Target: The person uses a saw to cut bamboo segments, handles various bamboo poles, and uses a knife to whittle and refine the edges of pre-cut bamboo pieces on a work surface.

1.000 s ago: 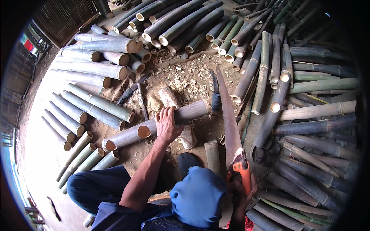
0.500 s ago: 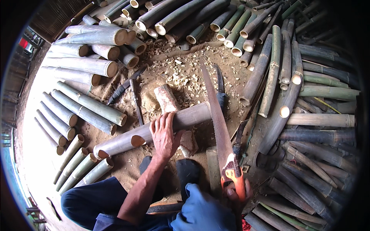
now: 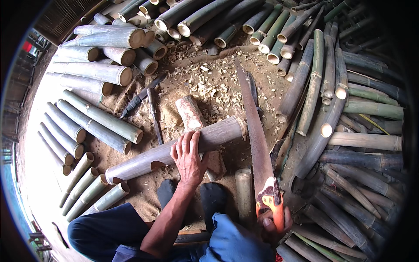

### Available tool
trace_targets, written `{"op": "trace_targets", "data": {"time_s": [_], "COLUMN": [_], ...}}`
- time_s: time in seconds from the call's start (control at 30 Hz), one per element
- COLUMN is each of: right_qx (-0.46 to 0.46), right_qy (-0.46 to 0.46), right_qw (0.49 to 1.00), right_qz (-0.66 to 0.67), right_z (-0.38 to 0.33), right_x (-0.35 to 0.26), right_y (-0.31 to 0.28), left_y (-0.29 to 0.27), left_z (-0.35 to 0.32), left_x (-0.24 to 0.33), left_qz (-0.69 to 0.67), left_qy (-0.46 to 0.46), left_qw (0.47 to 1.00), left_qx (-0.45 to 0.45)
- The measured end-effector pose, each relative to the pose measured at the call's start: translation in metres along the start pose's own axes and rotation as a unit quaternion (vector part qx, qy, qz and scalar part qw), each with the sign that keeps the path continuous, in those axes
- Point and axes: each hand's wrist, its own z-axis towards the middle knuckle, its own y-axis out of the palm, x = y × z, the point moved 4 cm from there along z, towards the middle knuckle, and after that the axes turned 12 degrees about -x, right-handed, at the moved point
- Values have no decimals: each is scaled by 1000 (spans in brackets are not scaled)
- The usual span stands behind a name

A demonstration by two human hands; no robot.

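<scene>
A thick bamboo tube [image 3: 218, 133] lies slantwise across a short wooden log [image 3: 190, 111]. My left hand [image 3: 190, 157] rests on top of the tube near its middle, fingers curled over it and pressing it down. A dark cut notch [image 3: 158, 165] shows on its near side, left of that hand. In my right hand [image 3: 277, 222] is a handsaw [image 3: 255, 131] with an orange handle and a long brown blade. The blade points away from me, tip up, just beyond the tube's right end; a small gap seems to part them.
Knives with dark handles [image 3: 139, 100] and a thin tool [image 3: 153, 115] lie on the ground left of the log. Another blade [image 3: 252, 89] lies behind the saw. Wood chips [image 3: 214, 83] cover the ground. Cut bamboo lengths [image 3: 98, 73] pile up left, behind and right [image 3: 366, 137].
The handsaw has shifted right, off the tube's right end. The tube has rolled under my left hand, so its notch now shows less.
</scene>
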Motion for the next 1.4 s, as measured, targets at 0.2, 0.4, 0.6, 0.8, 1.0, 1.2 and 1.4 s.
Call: {"op": "trace_targets", "data": {"time_s": [0.2,0.4,0.6,0.8,1.0,1.2,1.4], "right_qx": [32,18,34,33,-10,53,-29], "right_qy": [39,15,20,20,15,87,76], "right_qw": [998,1000,998,998,999,993,996], "right_qz": [39,15,59,57,29,54,-46], "right_z": [-3,-3,3,-5,-9,-15,-21], "right_x": [-9,-3,-5,-9,-8,-22,-16], "right_y": [2,-9,-9,-9,-8,5,4], "left_y": [-45,-38,-73,-55,-55,-49,-7], "left_z": [4,-3,27,21,31,37,71], "left_x": [-30,-73,-87,-74,-70,-22,12], "left_qz": [56,25,-15,32,12,-91,-77], "left_qy": [-77,-64,-22,-56,-5,56,-35], "left_qw": [995,996,973,987,983,987,988], "left_qx": [-10,-49,-228,-147,-184,-117,-126]}}
